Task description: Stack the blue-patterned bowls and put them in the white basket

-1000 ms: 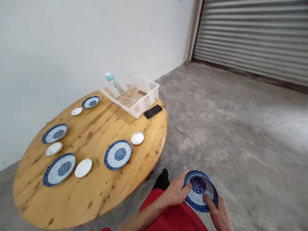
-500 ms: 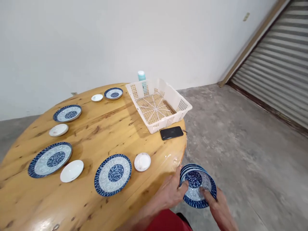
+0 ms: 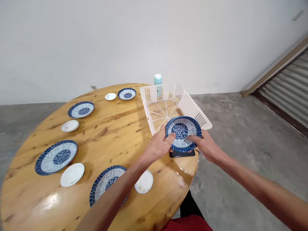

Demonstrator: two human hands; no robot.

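Note:
A small stack of blue-and-white patterned bowls [image 3: 183, 133] is held in the air between both hands, over the near edge of a white plastic basket [image 3: 204, 120]. My left hand [image 3: 157, 148] grips the stack's left rim, thumb on top. My right hand [image 3: 206, 146] grips its right rim. Below the stack a black phone [image 3: 182, 154] lies on the round wooden table [image 3: 113, 128], partly covered by the bowls.
Several blue-patterned plates, such as the left one [image 3: 56, 157], and small white saucers, such as one [image 3: 72, 174], are spread over the table. A teal-capped bottle [image 3: 158, 79] stands behind the basket. White wall behind; a roller shutter [image 3: 292, 83] and concrete floor to the right.
Both hands have lifted the stack of bowls from low beside the table's edge up and forward over the table to the basket. My view has swung left toward the table.

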